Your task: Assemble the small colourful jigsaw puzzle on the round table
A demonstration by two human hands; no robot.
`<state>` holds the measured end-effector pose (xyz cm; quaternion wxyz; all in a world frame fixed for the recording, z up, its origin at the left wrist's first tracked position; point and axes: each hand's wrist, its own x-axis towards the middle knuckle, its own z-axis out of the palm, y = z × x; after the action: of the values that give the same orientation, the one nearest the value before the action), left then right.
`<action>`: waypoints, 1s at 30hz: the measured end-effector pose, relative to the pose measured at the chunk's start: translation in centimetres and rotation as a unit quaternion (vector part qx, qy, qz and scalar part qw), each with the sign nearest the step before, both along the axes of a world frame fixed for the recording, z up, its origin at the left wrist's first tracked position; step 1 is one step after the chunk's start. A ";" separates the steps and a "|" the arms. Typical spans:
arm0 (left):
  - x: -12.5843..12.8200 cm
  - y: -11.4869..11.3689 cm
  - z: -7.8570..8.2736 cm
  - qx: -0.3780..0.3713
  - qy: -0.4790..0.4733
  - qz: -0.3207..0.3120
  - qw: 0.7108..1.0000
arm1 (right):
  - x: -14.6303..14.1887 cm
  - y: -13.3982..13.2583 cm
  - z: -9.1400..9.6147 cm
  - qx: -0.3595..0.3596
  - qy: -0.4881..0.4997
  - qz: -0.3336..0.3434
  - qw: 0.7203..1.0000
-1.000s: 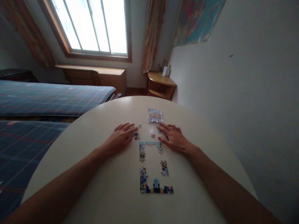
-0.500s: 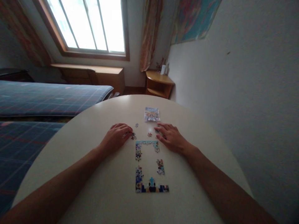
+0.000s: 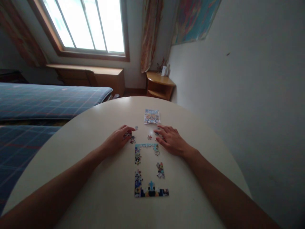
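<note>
My left hand [image 3: 119,137] is open over a small heap of jigsaw pieces [image 3: 132,139], its index finger stretched close to a single pale piece [image 3: 136,128]. My right hand [image 3: 172,140] rests with its fingers spread over another group of pieces [image 3: 160,136], partly covering them. Between the hands lies one reddish piece [image 3: 149,137]. Nearer to me is a partly joined puzzle border: an upper section [image 3: 137,155], a separate right-side section [image 3: 160,170] and an L-shaped lower section [image 3: 138,184]. Gaps part these sections, and bare tabletop shows inside them.
A printed picture sheet [image 3: 152,117] lies beyond the hands on the round white table [image 3: 114,197]. A plaid-covered bed [image 3: 47,101] is at the left, a wooden corner shelf [image 3: 160,79] past the far edge, and a white wall [image 3: 250,95] at the right.
The whole view has shifted slightly, so things sit a little further left. My left fingers have opened and lifted, uncovering more of the pieces. My right hand stays about the same.
</note>
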<state>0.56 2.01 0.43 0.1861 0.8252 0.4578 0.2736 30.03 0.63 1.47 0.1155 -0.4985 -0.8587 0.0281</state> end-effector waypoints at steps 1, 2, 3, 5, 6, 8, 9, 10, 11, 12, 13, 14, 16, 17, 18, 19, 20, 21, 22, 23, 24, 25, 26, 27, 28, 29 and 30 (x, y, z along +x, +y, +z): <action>0.1 -0.1 0.1 -0.003 -0.010 0.000 1.000 | 0.0 0.0 0.0 0.000 0.000 0.001 1.000; 0.1 -0.1 0.2 -0.006 -0.020 0.001 1.000 | 0.0 0.0 0.0 0.000 0.000 0.001 1.000; 0.2 -0.2 0.2 -0.009 -0.028 0.000 1.000 | -0.1 0.0 0.0 0.000 0.000 0.002 1.000; 0.2 -0.4 0.4 -0.013 -0.048 0.002 0.999 | -0.1 -0.1 0.0 -0.003 0.000 0.003 1.000; 0.3 -0.4 0.5 -0.014 -0.059 0.006 0.998 | 0.0 -0.1 0.0 -0.004 0.000 0.002 1.000; 0.3 -0.5 0.8 -0.028 -0.088 0.023 0.995 | 0.1 0.0 0.0 -0.007 0.002 0.001 1.000; 0.3 -0.6 0.9 -0.043 -0.112 0.034 0.992 | 0.1 0.1 0.0 -0.008 0.005 0.001 1.000; 0.3 -0.7 1.1 -0.065 -0.140 0.046 0.987 | 0.1 0.1 0.0 -0.008 0.010 0.002 1.000; 0.4 -0.9 1.3 -0.091 -0.174 0.059 0.979 | 0.1 0.1 0.1 -0.004 0.019 0.002 1.000; 0.5 -1.1 1.5 -0.116 -0.210 0.073 0.968 | -0.1 0.0 0.3 0.003 0.032 0.003 0.999; 0.7 -1.5 1.8 -0.141 -0.246 0.087 0.955 | -0.3 -0.2 0.5 0.013 0.050 0.004 0.999; 0.9 -1.9 2.0 -0.160 -0.280 0.103 0.941 | -0.7 -0.6 0.9 0.026 0.073 0.004 0.997; 1.5 -2.9 2.5 -0.203 -0.336 0.112 0.913 | -1.8 -1.7 1.8 0.042 0.131 0.005 0.991; 1.9 -3.5 2.7 -0.219 -0.369 0.105 0.897 | -2.4 -2.4 2.4 0.038 0.160 0.005 0.986; 2.3 -4.1 2.7 -0.236 -0.401 0.092 0.880 | -3.1 -3.2 2.8 0.029 0.190 0.008 0.981; 2.7 -4.6 2.8 -0.259 -0.433 0.074 0.860 | -3.7 -4.0 3.3 0.014 0.217 0.018 0.976; 3.1 -5.1 2.7 -0.282 -0.462 0.060 0.838 | -4.3 -4.7 3.6 0.003 0.243 0.030 0.970; 3.5 -5.4 2.6 -0.306 -0.485 0.049 0.818 | -4.8 -5.3 3.8 -0.011 0.263 0.034 0.964; 3.8 -5.8 2.5 -0.329 -0.499 0.038 0.801 | -5.2 -5.9 3.9 -0.024 0.282 0.032 0.959; 4.2 -6.0 2.4 -0.348 -0.509 0.030 0.787 | -5.6 -6.3 3.9 -0.038 0.300 0.027 0.953; 4.4 -6.2 2.3 -0.362 -0.514 0.025 0.777 | -5.8 -6.5 3.9 -0.054 0.316 0.023 0.947; 4.7 -6.4 2.2 -0.370 -0.514 0.020 0.774 | -6.0 -6.6 3.9 -0.068 0.331 0.018 0.941; 4.9 -6.5 2.2 -0.369 -0.512 0.017 0.775 | -6.0 -6.6 3.9 -0.083 0.343 0.015 0.936; 5.0 -6.6 2.1 -0.362 -0.504 0.015 0.784 | -6.0 -6.6 4.0 -0.097 0.351 0.014 0.931; 5.1 -6.7 2.2 -0.346 -0.490 0.012 0.800 | -5.8 -6.4 4.0 -0.111 0.354 0.015 0.928; 5.2 -6.8 2.2 -0.323 -0.470 0.009 0.821 | -5.5 -6.3 4.1 -0.124 0.353 0.017 0.927; 5.2 -7.0 2.2 -0.294 -0.441 0.007 0.848 | -5.1 -6.1 4.3 -0.140 0.346 0.018 0.928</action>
<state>5.80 -4.95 2.66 0.6005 0.5212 0.3918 0.4629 24.96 -5.46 5.73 0.3339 -0.4534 -0.7617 0.3206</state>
